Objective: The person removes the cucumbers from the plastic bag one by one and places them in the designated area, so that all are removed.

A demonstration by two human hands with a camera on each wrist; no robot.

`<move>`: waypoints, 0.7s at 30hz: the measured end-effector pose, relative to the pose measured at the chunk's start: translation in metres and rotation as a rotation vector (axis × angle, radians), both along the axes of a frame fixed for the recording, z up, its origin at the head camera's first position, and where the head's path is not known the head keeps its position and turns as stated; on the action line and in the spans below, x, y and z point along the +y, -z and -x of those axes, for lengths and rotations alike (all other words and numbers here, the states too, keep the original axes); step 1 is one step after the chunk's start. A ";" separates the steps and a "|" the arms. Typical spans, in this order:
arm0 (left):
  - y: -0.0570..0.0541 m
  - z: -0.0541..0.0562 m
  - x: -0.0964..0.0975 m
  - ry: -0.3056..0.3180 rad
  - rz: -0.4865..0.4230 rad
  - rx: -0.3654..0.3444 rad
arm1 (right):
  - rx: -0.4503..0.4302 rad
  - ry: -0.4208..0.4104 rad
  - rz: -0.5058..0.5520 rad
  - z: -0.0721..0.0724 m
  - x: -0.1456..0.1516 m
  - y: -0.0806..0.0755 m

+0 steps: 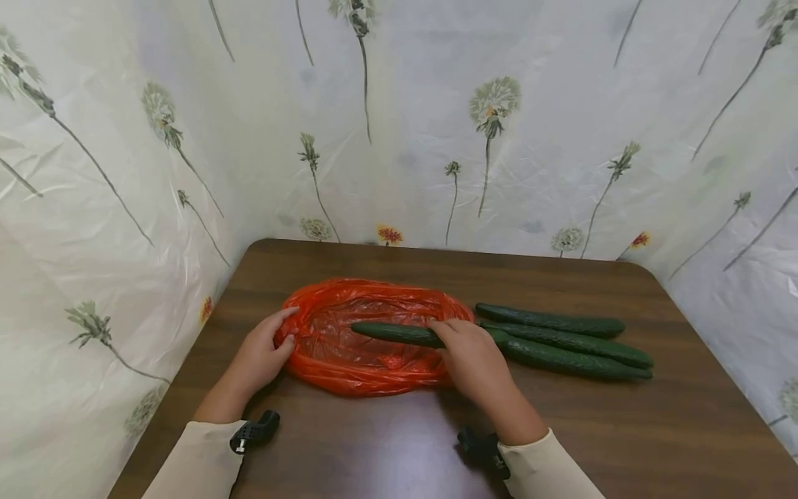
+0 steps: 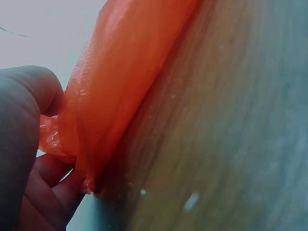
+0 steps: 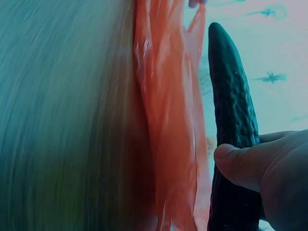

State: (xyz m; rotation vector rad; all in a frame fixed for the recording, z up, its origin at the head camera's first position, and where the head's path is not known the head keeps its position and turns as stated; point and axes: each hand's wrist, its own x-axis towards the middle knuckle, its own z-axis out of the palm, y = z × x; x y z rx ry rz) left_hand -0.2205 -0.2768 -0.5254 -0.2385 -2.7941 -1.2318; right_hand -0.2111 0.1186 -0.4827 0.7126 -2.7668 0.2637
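A red plastic bag (image 1: 374, 388) lies on the table with its mouth spread wide and facing up. At its left end, my left hand (image 1: 260, 353) pinches the rim between thumb and fingers; the left wrist view shows the thin red film (image 2: 125, 86) gathered there. My right hand (image 1: 476, 360) grips a dark green cucumber (image 1: 393, 333) from above, at the bag's right side. Its tapered end points left over the bag's opening. In the right wrist view, the thumb lies across the bumpy cucumber (image 3: 231, 96), beside the bag's wall (image 3: 168, 110).
To the right of the bag, three more cucumbers (image 1: 561, 321) lie side by side on the brown wooden table (image 1: 349, 443). A pale sheet with dandelion prints (image 1: 411, 138) hangs behind and beside the table. Each wrist wears a black camera mount (image 1: 255, 431).
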 end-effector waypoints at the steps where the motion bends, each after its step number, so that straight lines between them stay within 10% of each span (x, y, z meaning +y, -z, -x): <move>1: 0.000 0.000 0.000 0.001 0.002 -0.005 | -0.004 0.003 -0.001 0.000 0.002 0.000; 21: -0.001 -0.002 0.001 0.008 -0.010 0.011 | -0.002 0.075 0.020 -0.012 0.034 -0.009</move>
